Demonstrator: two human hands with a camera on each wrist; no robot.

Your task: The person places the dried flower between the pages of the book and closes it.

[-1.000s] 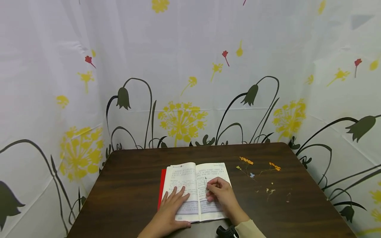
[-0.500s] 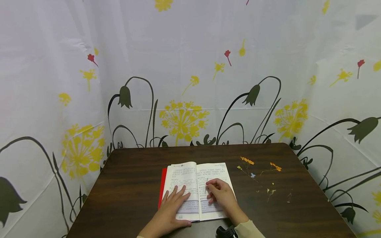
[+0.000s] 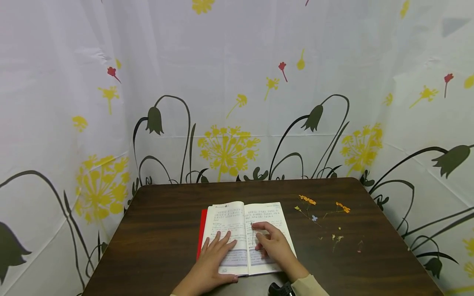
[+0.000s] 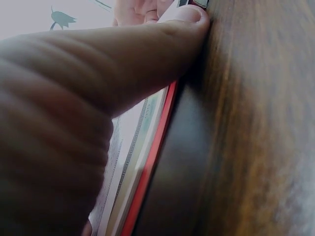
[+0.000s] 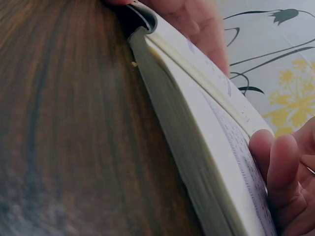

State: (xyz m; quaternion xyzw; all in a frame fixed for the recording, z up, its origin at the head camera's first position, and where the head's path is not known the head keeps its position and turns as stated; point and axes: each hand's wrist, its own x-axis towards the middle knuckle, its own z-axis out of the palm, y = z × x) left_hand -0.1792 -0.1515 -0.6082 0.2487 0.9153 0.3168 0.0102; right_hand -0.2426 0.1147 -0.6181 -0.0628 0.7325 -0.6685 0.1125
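Observation:
An open book [image 3: 262, 209] with a red cover [image 3: 202, 224] lies on the dark wooden table. My left hand [image 3: 212, 263] is spread flat over the left page, its thumb [image 4: 192, 19] at the book's lower edge. Over the right page is my right hand [image 3: 275, 242], with the index finger stretched out and the thumb apart from it. A thin dark dried flower stem [image 3: 253, 237] runs down the right page, and the index fingertip touches its upper end. In the right wrist view, curled lower fingers [image 5: 283, 164] rest at the page.
Right of the book lie pressed flowers: an orange sprig [image 3: 307, 200], another orange sprig [image 3: 343, 207], a small blue flower [image 3: 314, 218] and pale bits [image 3: 337, 238]. A patterned curtain [image 3: 237, 82] hangs behind the table [image 3: 159, 230].
My right hand pinched the stem earlier; now its index finger has straightened away from the thumb. The stem sits slightly further left on the page. My left hand stays put.

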